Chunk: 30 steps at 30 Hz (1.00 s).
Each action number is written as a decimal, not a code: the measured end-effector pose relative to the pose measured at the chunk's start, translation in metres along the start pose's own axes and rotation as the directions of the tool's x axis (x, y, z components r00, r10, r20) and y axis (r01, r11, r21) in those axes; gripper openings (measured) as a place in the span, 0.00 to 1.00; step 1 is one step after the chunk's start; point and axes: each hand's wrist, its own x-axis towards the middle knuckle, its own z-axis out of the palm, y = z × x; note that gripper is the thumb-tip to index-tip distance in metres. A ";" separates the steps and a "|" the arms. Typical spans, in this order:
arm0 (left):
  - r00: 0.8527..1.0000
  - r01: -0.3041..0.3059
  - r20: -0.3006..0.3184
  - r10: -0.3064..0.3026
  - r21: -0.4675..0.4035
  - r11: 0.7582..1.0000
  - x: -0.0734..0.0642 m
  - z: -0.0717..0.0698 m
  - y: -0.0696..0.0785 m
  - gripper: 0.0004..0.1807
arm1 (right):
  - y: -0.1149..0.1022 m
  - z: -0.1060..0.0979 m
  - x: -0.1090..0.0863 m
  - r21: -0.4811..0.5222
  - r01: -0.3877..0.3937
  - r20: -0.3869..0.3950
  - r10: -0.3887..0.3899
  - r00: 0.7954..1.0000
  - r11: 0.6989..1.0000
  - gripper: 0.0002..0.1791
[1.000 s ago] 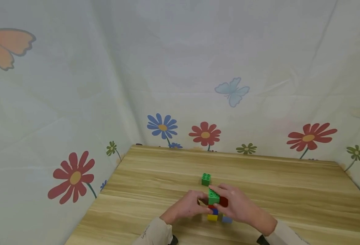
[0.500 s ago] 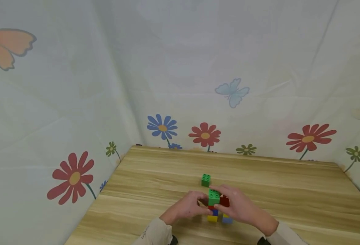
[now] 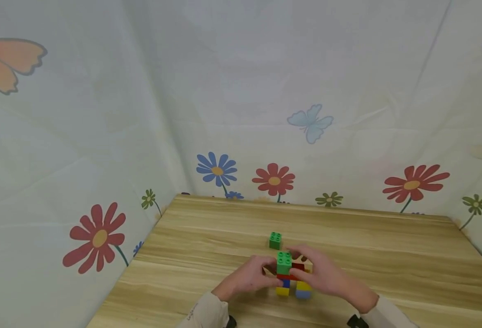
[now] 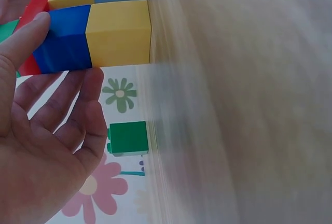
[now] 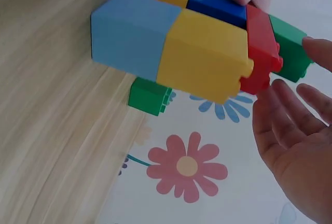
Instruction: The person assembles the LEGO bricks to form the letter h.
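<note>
A toy-brick structure stands on the table before both hands. Its left column is a yellow brick (image 4: 119, 33) with a blue brick (image 4: 67, 38) above; beside it, a light blue brick (image 5: 132, 35) carries another yellow brick (image 5: 202, 53). A red brick (image 5: 262, 47) lies across the top, and a green brick (image 3: 284, 262) sits on its left end. My left hand (image 3: 252, 274) grips the blue brick, thumb in front and fingers behind. My right hand (image 3: 320, 273) is spread at the structure's right side, its thumb tip right at the green brick (image 5: 291, 47) and its fingertips near the red one.
A loose green brick (image 3: 275, 240) with studs up stands on the wooden table (image 3: 208, 228) behind the structure. A white cloth (image 3: 241, 91) printed with flowers and butterflies hangs behind and to the left of the table.
My right hand has loosened from the green brick and shifted slightly right, uncovering its studs and more of the red and yellow bricks. My left hand keeps its hold.
</note>
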 end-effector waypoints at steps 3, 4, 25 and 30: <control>1.000 0.018 -0.003 -0.018 0.001 1.000 -0.001 -0.001 0.000 0.12 | 0.002 -0.005 -0.001 -0.014 0.043 -0.056 -0.044 0.997 0.999 0.23; 1.000 0.024 -0.002 -0.024 0.002 1.000 -0.002 -0.001 0.000 0.12 | 0.003 -0.006 -0.001 -0.018 0.049 -0.074 -0.050 0.996 0.999 0.23; 0.999 0.022 0.026 -0.023 0.014 1.000 -0.005 -0.006 -0.001 0.14 | 0.037 -0.008 0.021 -0.159 -0.043 -0.071 0.032 0.997 0.986 0.23; 0.999 0.027 0.036 -0.027 0.006 1.000 -0.007 -0.007 -0.001 0.14 | 0.049 -0.003 0.031 -0.175 -0.081 -0.009 0.080 0.997 0.981 0.24</control>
